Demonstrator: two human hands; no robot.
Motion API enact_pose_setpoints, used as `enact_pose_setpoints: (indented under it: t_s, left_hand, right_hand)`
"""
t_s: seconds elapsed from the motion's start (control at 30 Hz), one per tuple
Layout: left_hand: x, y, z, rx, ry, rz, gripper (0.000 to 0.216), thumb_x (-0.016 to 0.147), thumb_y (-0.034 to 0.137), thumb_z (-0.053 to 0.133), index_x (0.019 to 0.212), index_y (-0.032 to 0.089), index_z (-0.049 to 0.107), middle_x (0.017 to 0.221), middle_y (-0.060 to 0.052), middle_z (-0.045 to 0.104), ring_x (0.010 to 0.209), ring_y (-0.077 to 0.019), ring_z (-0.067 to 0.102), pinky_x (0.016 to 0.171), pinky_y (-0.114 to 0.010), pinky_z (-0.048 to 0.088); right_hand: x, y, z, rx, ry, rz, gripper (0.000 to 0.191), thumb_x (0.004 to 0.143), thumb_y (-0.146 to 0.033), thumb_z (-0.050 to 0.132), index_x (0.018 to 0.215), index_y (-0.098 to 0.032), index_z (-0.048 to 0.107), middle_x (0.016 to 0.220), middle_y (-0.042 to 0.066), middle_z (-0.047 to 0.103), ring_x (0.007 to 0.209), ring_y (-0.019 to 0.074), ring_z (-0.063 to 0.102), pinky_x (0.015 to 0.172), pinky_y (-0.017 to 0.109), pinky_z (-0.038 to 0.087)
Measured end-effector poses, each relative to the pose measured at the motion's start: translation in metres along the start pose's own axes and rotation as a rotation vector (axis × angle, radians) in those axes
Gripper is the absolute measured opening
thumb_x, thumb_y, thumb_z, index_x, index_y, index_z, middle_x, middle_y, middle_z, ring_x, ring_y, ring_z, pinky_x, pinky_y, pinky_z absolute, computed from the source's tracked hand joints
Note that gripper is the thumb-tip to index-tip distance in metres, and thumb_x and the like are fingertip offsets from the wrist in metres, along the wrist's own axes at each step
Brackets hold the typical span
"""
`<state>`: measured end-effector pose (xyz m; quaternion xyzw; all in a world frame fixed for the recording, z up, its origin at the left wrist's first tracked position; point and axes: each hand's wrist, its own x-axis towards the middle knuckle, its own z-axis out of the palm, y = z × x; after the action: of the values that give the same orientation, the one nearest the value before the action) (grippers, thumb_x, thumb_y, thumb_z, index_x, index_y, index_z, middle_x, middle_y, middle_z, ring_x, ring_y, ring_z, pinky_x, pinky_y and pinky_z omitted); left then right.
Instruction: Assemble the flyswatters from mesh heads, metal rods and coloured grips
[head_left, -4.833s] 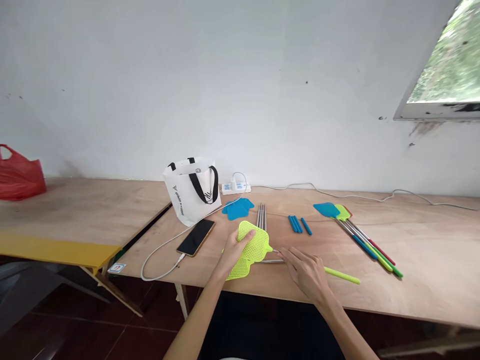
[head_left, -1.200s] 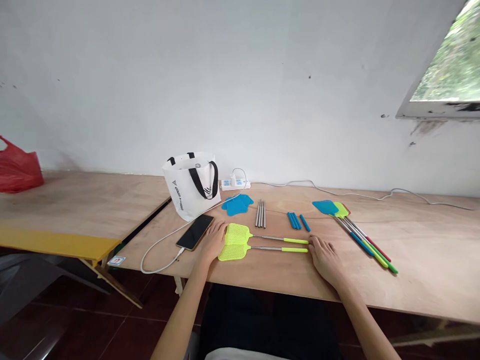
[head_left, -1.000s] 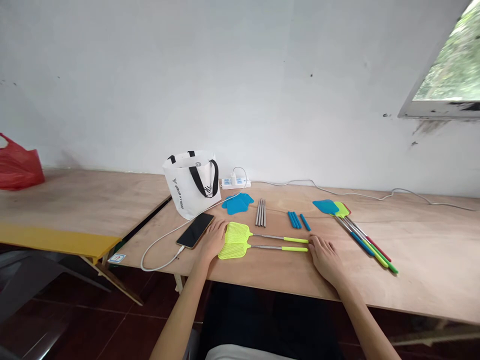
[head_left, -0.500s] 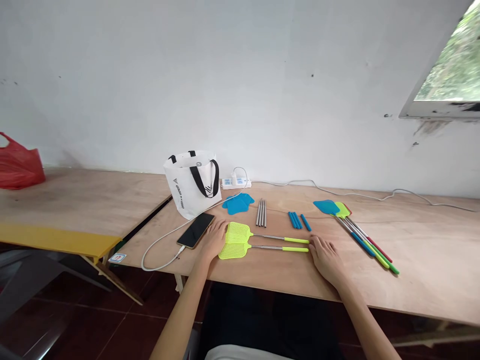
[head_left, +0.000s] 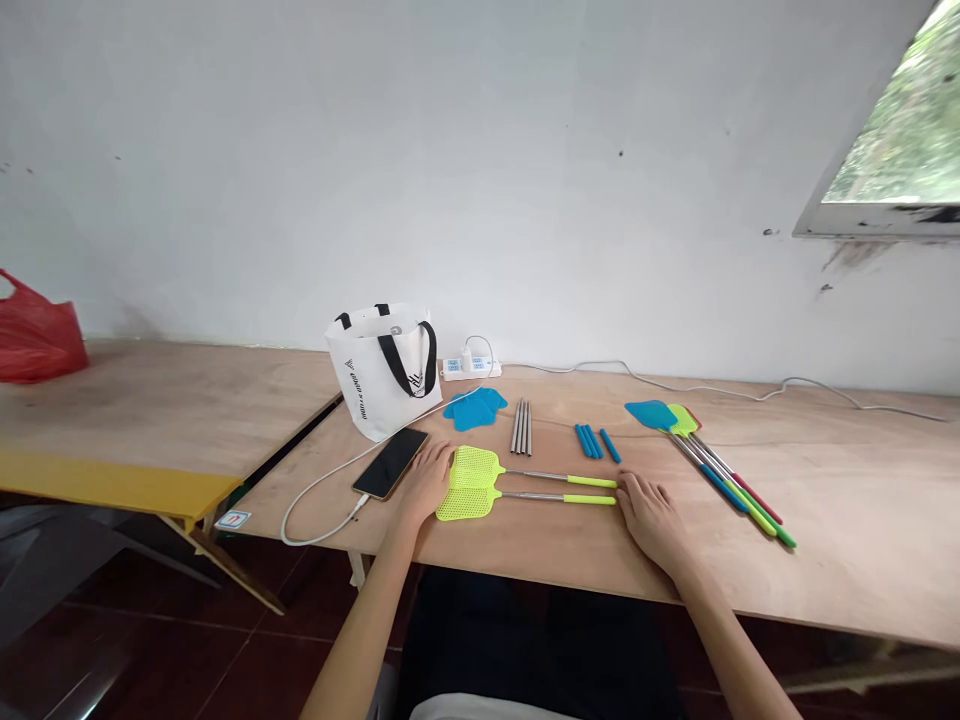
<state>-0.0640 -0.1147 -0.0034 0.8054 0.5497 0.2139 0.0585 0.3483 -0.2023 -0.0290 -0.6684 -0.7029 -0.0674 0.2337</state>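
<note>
Two yellow-green fly swatters (head_left: pixel 474 482) lie side by side near the front edge of the wooden table (head_left: pixel 840 530), mesh heads to the left, metal rods and yellow-green grips (head_left: pixel 590 490) to the right. My left hand (head_left: pixel 426 482) rests flat on the table, fingers stretched, touching the left edge of the swatter heads. My right hand (head_left: pixel 651 516) lies flat with fingers spread at the ends of the grips. Neither hand holds anything.
Behind the swatters lie blue swatter heads (head_left: pixel 475 408), several metal rods (head_left: pixel 522 427) and blue grips (head_left: pixel 596 442). Several finished swatters (head_left: pixel 712 465) lie at the right. A phone (head_left: pixel 391 463) on a white cable, a white tote bag (head_left: pixel 384 369), a power strip (head_left: pixel 470 368) and a red bag (head_left: pixel 37 335) are on the left.
4.8 s ago my hands held one swatter's head and rod together; now two swatters lie flat side by side. Over the last second my hands have stayed flat and still.
</note>
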Motion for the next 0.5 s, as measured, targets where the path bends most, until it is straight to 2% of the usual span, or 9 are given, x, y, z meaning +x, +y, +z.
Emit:
enact_pose_setpoints:
  t_s: [0.5]
  left_hand:
    - [-0.0005, 0.0037, -0.0039, -0.007, -0.01, -0.019, 0.044, 0.101, 0.018, 0.029, 0.138, 0.022, 0.051, 0.151, -0.01, 0.051, 0.144, -0.0243, 0.041, 0.119, -0.046, 0.033]
  right_hand:
    - [0.0003, 0.0003, 0.0007, 0.031, 0.002, -0.005, 0.026, 0.101, -0.03, 0.028, 0.108, -0.025, 0.052, 0.122, 0.01, 0.067, 0.116, 0.0245, 0.061, 0.102, 0.044, 0.039]
